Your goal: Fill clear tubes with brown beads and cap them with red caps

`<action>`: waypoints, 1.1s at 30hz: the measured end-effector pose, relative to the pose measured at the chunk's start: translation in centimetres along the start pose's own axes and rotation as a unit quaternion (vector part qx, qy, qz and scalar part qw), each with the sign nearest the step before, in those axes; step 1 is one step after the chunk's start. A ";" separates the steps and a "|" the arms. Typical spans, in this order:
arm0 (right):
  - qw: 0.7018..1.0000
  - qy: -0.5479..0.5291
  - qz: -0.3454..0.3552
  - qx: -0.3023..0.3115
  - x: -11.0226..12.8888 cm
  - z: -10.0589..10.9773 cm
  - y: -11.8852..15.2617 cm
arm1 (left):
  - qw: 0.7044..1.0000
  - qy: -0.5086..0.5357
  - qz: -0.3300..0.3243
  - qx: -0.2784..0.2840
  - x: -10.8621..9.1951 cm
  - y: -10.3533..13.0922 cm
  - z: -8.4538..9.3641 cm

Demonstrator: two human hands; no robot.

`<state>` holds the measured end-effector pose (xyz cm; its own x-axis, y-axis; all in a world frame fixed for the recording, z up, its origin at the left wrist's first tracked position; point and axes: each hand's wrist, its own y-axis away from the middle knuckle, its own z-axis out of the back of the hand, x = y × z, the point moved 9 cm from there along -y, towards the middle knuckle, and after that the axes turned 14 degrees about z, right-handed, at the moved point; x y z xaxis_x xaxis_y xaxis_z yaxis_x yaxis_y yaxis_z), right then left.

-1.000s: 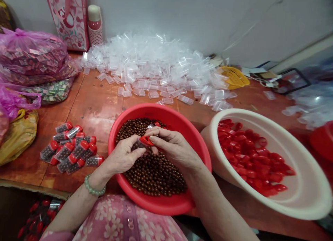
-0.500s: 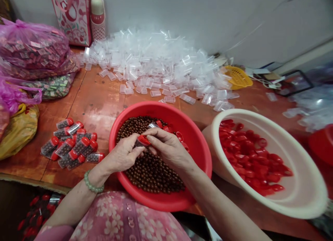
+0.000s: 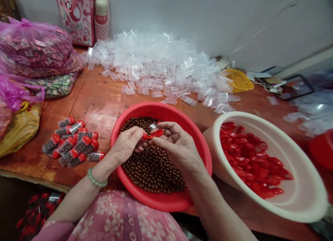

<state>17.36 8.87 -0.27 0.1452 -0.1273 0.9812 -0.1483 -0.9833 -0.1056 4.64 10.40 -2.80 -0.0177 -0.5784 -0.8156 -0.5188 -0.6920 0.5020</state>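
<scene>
Above the red basin [image 3: 205, 157], both of my hands are close together at a small red plastic cap [image 3: 157, 133], which looks hinged open. My left hand [image 3: 127, 144] pinches its left part; a bottle beneath, if any, is hidden by the fingers. My right hand [image 3: 177, 144] has its thumb and fingers closed round the right part. Brown round beads [image 3: 156, 175] fill much of the basin below. A clear container [image 3: 152, 126] shows just behind the fingers. To the left lies a pile of clear bottles [image 3: 67, 145] with red caps and dark beads inside.
A tilted cream basin [image 3: 304, 196] with red caps [image 3: 252, 157] stands on the right. Clear empty containers [image 3: 166, 67] are heaped along the wall, near a yellow basket [image 3: 239, 80]. Plastic bags [image 3: 36, 46], a patterned bag [image 3: 76, 19] and a flask [image 3: 101, 20] occupy the left back.
Earlier the red cap looked closed on a bead-filled bottle between my fingers; now it looks flipped open. My right hand has shifted slightly right, its fingers more spread.
</scene>
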 end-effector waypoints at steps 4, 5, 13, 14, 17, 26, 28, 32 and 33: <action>0.979 0.149 0.135 0.021 2.0 -0.7 -0.3 | 0.999 0.024 0.012 0.028 0.5 -0.2 -0.2; 0.960 0.205 0.183 0.048 2.8 -1.4 -0.3 | 0.999 0.029 0.012 0.026 0.6 -0.2 -0.1; 0.717 0.534 0.399 0.206 4.4 -6.8 1.9 | 0.983 0.151 0.050 0.091 1.1 -0.7 -0.8; 0.697 0.559 0.397 0.211 4.1 -7.1 2.0 | 0.979 0.164 0.061 0.103 1.2 -0.7 -0.9; 0.654 0.610 0.397 0.206 3.4 -7.6 2.1 | 0.975 0.179 0.066 0.114 1.2 -0.7 -1.0; 0.634 0.595 0.449 0.206 3.8 -8.2 2.3 | 0.985 0.144 0.052 0.083 1.4 -0.7 -0.7; 0.637 0.587 0.455 0.207 4.0 -8.3 2.4 | 0.987 0.135 0.058 0.071 1.6 -0.7 -0.4; 0.654 0.596 0.407 0.225 3.4 -8.2 2.1 | 0.989 0.137 0.049 0.040 1.7 -0.9 0.3; 0.657 0.600 0.392 0.233 3.1 -8.2 2.0 | 0.988 0.142 0.043 0.032 1.6 -1.0 0.4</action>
<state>9.54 7.55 3.91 -0.7153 -0.6987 -0.0136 0.6386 -0.6456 -0.4188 4.79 10.34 -4.76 0.1721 -0.7388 -0.6515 -0.5791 -0.6109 0.5398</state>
